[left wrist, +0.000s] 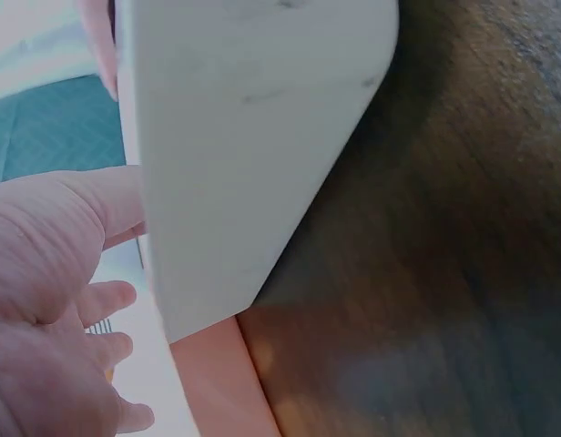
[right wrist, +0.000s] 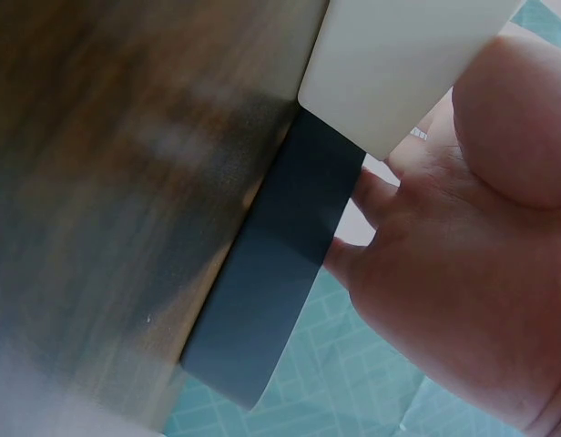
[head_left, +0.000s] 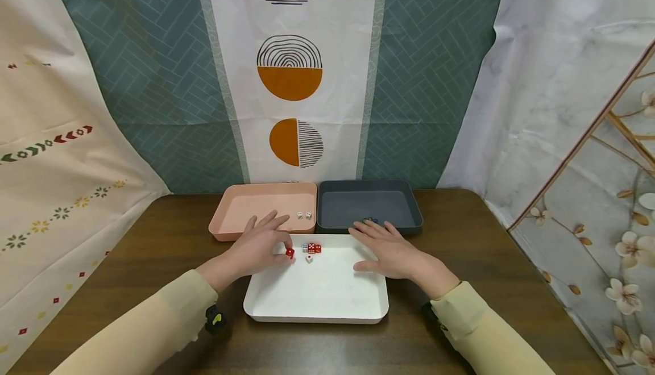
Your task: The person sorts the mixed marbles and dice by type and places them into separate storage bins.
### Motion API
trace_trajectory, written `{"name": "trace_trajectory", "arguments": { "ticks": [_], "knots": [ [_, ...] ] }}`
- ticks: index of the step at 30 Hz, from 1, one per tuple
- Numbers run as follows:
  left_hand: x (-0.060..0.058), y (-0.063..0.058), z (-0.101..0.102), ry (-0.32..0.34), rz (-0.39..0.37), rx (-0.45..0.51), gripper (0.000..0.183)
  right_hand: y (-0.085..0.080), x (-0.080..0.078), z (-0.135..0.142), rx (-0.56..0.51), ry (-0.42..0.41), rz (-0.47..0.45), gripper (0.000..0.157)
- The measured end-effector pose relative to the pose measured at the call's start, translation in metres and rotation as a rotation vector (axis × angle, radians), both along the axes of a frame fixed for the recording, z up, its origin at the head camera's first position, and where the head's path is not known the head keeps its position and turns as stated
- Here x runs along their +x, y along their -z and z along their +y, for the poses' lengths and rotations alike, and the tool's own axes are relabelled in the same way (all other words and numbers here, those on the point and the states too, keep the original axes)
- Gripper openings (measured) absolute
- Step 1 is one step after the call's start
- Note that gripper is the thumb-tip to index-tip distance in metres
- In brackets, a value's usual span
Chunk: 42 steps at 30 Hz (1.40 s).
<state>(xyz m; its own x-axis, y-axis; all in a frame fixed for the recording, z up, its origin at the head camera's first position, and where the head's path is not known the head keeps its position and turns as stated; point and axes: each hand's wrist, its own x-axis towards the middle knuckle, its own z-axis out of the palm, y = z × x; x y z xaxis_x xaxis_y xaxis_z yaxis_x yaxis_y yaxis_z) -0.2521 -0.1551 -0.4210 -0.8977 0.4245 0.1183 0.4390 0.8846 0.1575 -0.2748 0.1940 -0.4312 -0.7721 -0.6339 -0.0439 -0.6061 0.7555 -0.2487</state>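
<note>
Over the back left of a white tray [head_left: 327, 298], my left hand [head_left: 262, 244] pinches a red die [head_left: 290, 253] between thumb and index finger, the other fingers spread toward the pink tray [head_left: 225, 210]. To the right of that die, two red dice [head_left: 314, 248] and a bluish-white die [head_left: 305, 248] sit in a row. A white die with a red pip [head_left: 309, 259] lies just in front of them. My right hand [head_left: 391, 253], fingers extended, is over the white tray's back right corner. Its fingertips overlap the front of the dark tray [head_left: 368, 186] in the head view.
Two white dice [head_left: 304, 216] lie in the pink tray, near its right side. Several small dark dice [head_left: 370, 220] show in the dark tray, partly hidden behind my right fingers. Pink and dark trays stand side by side behind the white one on a brown wooden table [head_left: 179, 238].
</note>
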Motion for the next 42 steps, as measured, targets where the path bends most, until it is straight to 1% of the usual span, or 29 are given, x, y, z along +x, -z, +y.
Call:
{"name": "trace_trajectory", "arguments": {
  "ticks": [5,16,24,34,39,42],
  "knots": [
    [-0.002,-0.006,-0.001,-0.011,0.016,0.006,0.017,0.001,-0.001,0.0,0.004,0.0,-0.003,0.091],
    [-0.006,-0.019,-0.001,-0.009,0.069,0.009,0.016,0.002,-0.001,0.001,0.011,0.005,0.005,0.091],
    [-0.009,-0.027,0.0,-0.031,0.074,0.038,0.015,0.001,0.001,0.0,0.007,0.005,-0.003,0.091],
    [-0.017,-0.034,-0.001,-0.06,0.125,0.055,0.012,-0.001,0.001,0.0,0.005,0.0,0.003,0.091],
    [-0.023,-0.038,-0.004,-0.071,0.114,0.069,0.01,-0.001,0.002,0.0,0.0,0.001,-0.003,0.091],
    [-0.027,-0.039,-0.004,-0.09,0.101,0.074,0.009,-0.002,0.002,0.0,0.0,-0.002,-0.002,0.091]
  ]
}}
